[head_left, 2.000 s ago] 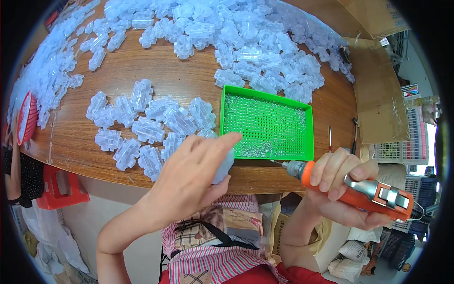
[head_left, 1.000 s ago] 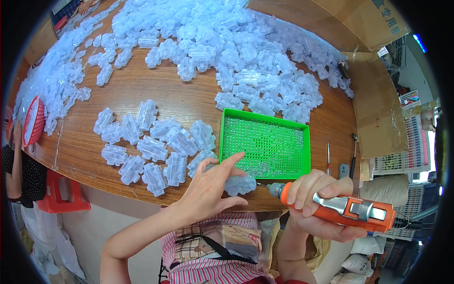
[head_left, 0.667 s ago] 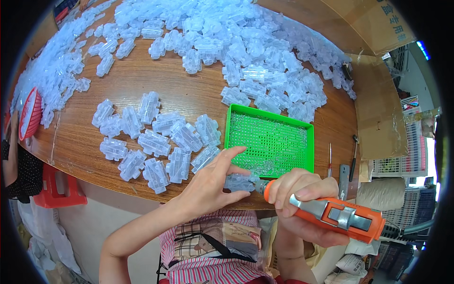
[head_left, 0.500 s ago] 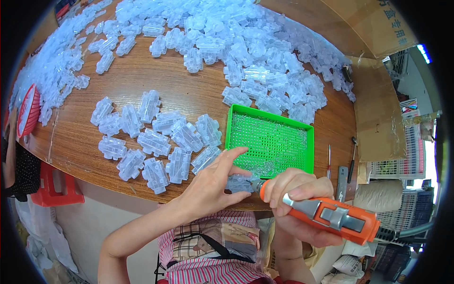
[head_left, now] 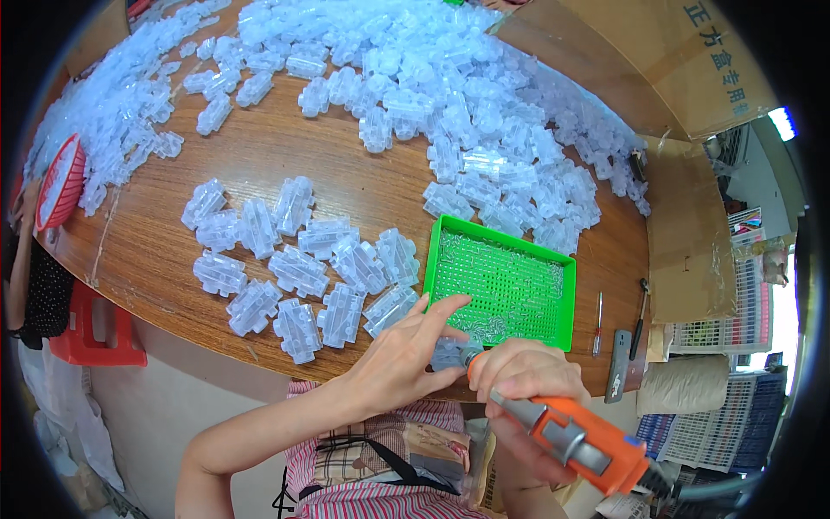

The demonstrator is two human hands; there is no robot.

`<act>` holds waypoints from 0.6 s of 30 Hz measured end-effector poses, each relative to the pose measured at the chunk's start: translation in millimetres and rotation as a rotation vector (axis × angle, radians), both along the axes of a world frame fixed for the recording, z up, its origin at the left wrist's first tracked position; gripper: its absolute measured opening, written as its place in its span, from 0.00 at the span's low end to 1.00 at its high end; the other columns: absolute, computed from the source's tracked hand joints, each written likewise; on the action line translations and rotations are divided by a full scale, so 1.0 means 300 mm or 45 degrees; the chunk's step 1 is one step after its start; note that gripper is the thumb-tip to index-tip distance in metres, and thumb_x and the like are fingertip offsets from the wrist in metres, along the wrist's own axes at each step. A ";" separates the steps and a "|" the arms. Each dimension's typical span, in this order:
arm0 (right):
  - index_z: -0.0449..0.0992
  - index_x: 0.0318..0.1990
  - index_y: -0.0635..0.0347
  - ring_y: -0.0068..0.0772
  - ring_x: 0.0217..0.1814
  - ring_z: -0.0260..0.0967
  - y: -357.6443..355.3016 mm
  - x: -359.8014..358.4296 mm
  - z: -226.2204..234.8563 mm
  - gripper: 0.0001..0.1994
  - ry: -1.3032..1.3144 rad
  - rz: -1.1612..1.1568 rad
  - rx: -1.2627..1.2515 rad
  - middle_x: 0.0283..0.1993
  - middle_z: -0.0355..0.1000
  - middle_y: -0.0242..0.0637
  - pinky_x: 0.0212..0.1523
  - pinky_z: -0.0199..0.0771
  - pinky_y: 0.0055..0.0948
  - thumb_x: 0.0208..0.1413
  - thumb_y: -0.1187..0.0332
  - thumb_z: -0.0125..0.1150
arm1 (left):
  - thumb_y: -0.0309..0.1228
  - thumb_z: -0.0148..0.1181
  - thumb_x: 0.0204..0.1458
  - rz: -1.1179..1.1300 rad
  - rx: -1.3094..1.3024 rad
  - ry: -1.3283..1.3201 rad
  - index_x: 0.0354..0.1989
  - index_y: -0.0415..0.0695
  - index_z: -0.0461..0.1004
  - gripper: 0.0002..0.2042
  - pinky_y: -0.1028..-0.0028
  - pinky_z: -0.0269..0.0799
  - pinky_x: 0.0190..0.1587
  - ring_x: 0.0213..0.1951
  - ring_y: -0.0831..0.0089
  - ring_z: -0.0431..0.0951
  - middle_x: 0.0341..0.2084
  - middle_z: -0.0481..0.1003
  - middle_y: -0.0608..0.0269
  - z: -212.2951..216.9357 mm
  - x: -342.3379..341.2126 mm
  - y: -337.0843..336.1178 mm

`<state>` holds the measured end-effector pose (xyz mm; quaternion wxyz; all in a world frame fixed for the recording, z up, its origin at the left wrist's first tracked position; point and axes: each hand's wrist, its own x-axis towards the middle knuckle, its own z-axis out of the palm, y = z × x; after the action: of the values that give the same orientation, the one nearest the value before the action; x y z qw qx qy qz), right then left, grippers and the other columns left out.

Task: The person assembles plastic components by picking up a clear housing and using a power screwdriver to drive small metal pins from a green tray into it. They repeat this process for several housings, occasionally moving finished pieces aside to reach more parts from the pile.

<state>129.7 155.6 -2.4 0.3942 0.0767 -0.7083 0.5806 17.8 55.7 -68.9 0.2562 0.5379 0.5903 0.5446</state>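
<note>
Basket [head_left: 62,184] of red plastic, with something pale inside, sat at the far left edge of the brown wooden tabletop [head_left: 285,143], close to a co-worker's arm [head_left: 19,277]; a red stool [head_left: 99,333] stood below. A heap of clear pieces [head_left: 415,78] began at the upper left and spread across the back toward the right. Nearer, left of centre, a loose group of clear pieces [head_left: 298,272] lay on the bare wood, some touching, others just apart. The left hand [head_left: 406,355] came next, its thumb and fingers clamped around a clear plastic part [head_left: 447,352], thumb on the near side and fingers on the far side. That part was just in front of the green tray [head_left: 434,259], by its near left end; whether it rested on the wood could not be told. The tray, perforated, held many small metal pieces, thickest near the hand. To the right, the right hand [head_left: 529,378] was wrapped around an orange power driver [head_left: 596,445], whose nose met the right end of the part, its very tip hidden. Beyond the tray lay a slim tool with a red end [head_left: 598,324], a flat grey tool [head_left: 617,368] and a black-handled tool [head_left: 640,320], roughly side by side. Farther right stood brown cardboard [head_left: 692,233], with a pale spool [head_left: 685,387] below it
</note>
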 end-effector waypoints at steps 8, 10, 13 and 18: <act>0.64 0.40 0.63 0.24 0.17 0.59 0.077 -0.024 0.128 0.37 -0.073 -0.313 -0.619 0.16 0.60 0.32 0.20 0.64 0.25 0.52 0.29 0.41 | 0.29 0.66 0.44 -0.040 -0.150 -0.106 0.64 0.43 0.50 0.39 0.59 0.67 0.55 0.47 0.53 0.73 0.40 0.76 0.56 0.040 -0.009 -0.028; 0.64 0.41 0.63 0.25 0.20 0.61 0.112 -0.034 0.102 0.33 -0.196 -0.519 -0.537 0.19 0.62 0.33 0.26 0.67 0.26 0.55 0.34 0.43 | 0.29 0.66 0.44 0.020 -0.076 -0.028 0.64 0.43 0.52 0.38 0.64 0.70 0.47 0.47 0.56 0.73 0.42 0.75 0.55 0.077 -0.040 -0.069; 0.64 0.46 0.63 0.26 0.29 0.66 0.156 0.015 0.080 0.27 -0.256 -0.630 -0.382 0.26 0.67 0.35 0.36 0.70 0.30 0.59 0.44 0.47 | 0.29 0.66 0.44 0.182 -0.058 0.285 0.61 0.44 0.58 0.34 0.65 0.71 0.46 0.44 0.57 0.74 0.40 0.74 0.55 0.175 -0.128 -0.122; 0.59 0.56 0.62 0.31 0.52 0.60 0.082 0.031 0.122 0.26 -0.142 -1.110 -0.140 0.51 0.62 0.37 0.54 0.61 0.33 0.57 0.56 0.54 | 0.29 0.64 0.45 0.333 -0.387 0.648 0.54 0.45 0.65 0.25 0.63 0.70 0.47 0.45 0.56 0.74 0.41 0.74 0.54 0.222 -0.333 -0.231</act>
<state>138.8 180.2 34.2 0.5669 -0.2817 -0.6626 0.4002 -82.2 -13.5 -2.4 0.1056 0.5318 0.7741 0.3268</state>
